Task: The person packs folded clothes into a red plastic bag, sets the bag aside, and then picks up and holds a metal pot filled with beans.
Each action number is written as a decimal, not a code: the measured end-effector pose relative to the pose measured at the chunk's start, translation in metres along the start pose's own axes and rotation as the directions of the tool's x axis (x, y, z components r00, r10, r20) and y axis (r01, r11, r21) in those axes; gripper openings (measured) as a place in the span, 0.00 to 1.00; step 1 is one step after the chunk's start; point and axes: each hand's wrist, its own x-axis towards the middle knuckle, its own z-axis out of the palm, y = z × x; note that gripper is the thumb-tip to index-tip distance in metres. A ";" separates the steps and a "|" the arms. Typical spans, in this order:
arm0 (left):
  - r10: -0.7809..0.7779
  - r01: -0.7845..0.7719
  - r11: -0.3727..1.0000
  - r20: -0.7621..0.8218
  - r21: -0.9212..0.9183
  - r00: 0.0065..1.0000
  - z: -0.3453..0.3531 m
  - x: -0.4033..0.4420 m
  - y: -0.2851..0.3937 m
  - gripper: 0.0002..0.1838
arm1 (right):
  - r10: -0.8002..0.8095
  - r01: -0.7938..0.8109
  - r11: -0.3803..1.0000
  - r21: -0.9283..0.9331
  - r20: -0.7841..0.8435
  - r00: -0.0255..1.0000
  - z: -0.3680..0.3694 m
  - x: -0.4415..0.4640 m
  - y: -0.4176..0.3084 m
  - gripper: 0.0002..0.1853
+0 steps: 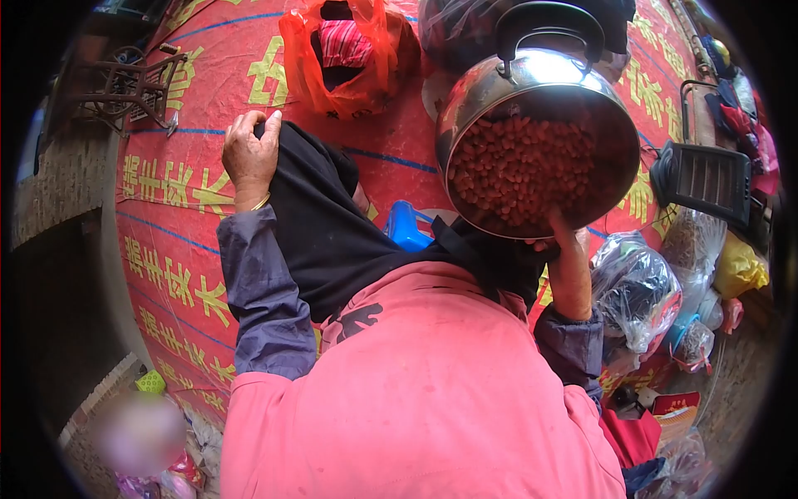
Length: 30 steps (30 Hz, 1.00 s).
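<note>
A shiny metal pot (619,100) with a black handle tilts toward me at the upper right, with many small reddish nuts or beans (519,166) in it. My right hand (565,241) grips the pot's near rim, its thumb over the edge and its other fingers mostly hidden beneath. On my left knee, in dark trousers (320,200), rests my left hand (252,156); its fingers are loosely bent and somewhat apart, and it holds nothing.
An orange plastic bag (299,62) with a checked cloth stands beyond my knees. Red printed sheeting (187,241) covers the ground. A blue plastic object (406,226) lies between my legs. Clear bags (636,283), a yellow bag (740,264) and a dark heater-like box (706,183) are at right.
</note>
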 end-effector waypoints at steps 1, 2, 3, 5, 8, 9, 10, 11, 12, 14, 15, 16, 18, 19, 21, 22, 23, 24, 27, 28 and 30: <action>0.001 -0.001 1.000 0.000 0.002 1.000 0.000 0.000 0.000 0.17 | -0.006 0.006 1.000 -0.006 0.004 1.000 -0.001 0.001 0.001 0.25; 0.001 -0.001 1.000 0.001 0.002 1.000 0.000 0.000 0.000 0.17 | -0.006 0.006 1.000 -0.006 0.004 1.000 0.000 0.001 0.000 0.25; 0.003 -0.003 1.000 0.003 0.003 1.000 0.000 0.000 0.000 0.17 | -0.016 0.016 1.000 -0.003 0.002 1.000 0.001 0.001 0.000 0.24; 0.005 -0.005 1.000 0.006 0.005 1.000 -0.001 0.001 0.000 0.17 | -0.025 0.025 1.000 -0.001 -0.001 1.000 0.004 0.001 -0.001 0.24; 0.008 -0.008 1.000 0.002 -0.004 1.000 -0.001 0.001 0.002 0.17 | -0.041 0.041 0.999 -0.018 0.015 0.999 0.007 0.003 0.000 0.23; 0.012 -0.012 1.000 0.000 -0.007 1.000 -0.001 0.000 0.002 0.17 | -0.045 0.046 0.999 -0.025 0.026 0.999 0.008 0.005 0.002 0.22; 0.017 -0.017 1.000 -0.003 -0.010 1.000 -0.001 0.000 0.002 0.17 | -0.049 0.050 0.998 -0.032 0.037 0.998 0.008 0.006 0.003 0.21; 0.016 -0.016 1.000 -0.003 -0.009 1.000 -0.002 0.000 0.003 0.17 | -0.049 0.050 0.998 -0.032 0.038 0.998 0.009 0.006 0.004 0.21; 0.022 -0.021 1.000 -0.007 0.006 1.000 -0.002 0.000 0.003 0.16 | -0.052 0.054 0.997 -0.051 0.041 0.998 0.010 0.007 0.004 0.21; 0.026 -0.026 0.999 -0.011 0.022 1.000 -0.003 0.000 0.004 0.16 | -0.055 0.058 0.996 -0.072 0.045 0.997 0.013 0.008 0.005 0.20; 0.029 -0.029 0.999 -0.010 0.023 1.000 -0.003 0.000 0.004 0.16 | -0.040 0.045 0.996 -0.083 0.057 0.998 0.014 0.009 0.006 0.20; 0.032 -0.032 0.999 -0.010 0.025 0.999 -0.003 0.000 0.004 0.16 | -0.025 0.032 0.995 -0.094 0.070 0.997 0.016 0.010 0.006 0.20; 0.028 -0.028 0.999 -0.010 0.025 1.000 -0.003 0.000 0.003 0.16 | -0.012 0.024 0.993 -0.117 0.096 0.995 0.022 0.011 0.005 0.21; 0.026 -0.026 0.999 -0.009 0.025 1.000 -0.003 0.001 0.002 0.16 | 0.002 0.015 0.990 -0.139 0.120 0.993 0.024 0.011 0.004 0.21; 0.021 -0.020 0.999 -0.011 0.027 1.000 -0.003 0.000 0.003 0.16 | 0.003 0.021 0.987 -0.160 0.151 0.988 0.023 0.012 0.004 0.22; 0.014 -0.014 0.999 -0.010 0.029 1.000 -0.003 0.000 0.002 0.16 | 0.009 0.025 0.983 -0.182 0.181 0.983 0.023 0.012 0.002 0.22; 0.013 -0.013 1.000 -0.016 0.027 1.000 -0.003 0.000 0.001 0.16 | 0.003 0.031 0.983 -0.183 0.183 0.983 0.025 0.011 0.001 0.22; 0.015 -0.014 1.000 -0.019 0.023 1.000 -0.002 -0.001 -0.001 0.16 | 0.002 0.021 0.986 -0.163 0.140 0.990 0.028 0.010 0.000 0.23; 0.007 -0.007 1.000 -0.025 0.018 1.000 -0.002 -0.002 -0.003 0.16 | -0.010 0.017 0.993 -0.114 0.063 0.998 0.037 0.004 -0.004 0.24; 0.000 0.001 1.000 -0.022 0.019 1.000 -0.002 -0.003 -0.003 0.16 | -0.013 0.016 0.997 -0.082 0.029 0.999 0.038 0.001 -0.004 0.23; -0.005 0.005 1.000 -0.027 0.014 1.000 -0.003 -0.004 -0.003 0.16 | -0.001 0.002 0.998 -0.064 0.010 1.000 0.033 -0.004 -0.002 0.22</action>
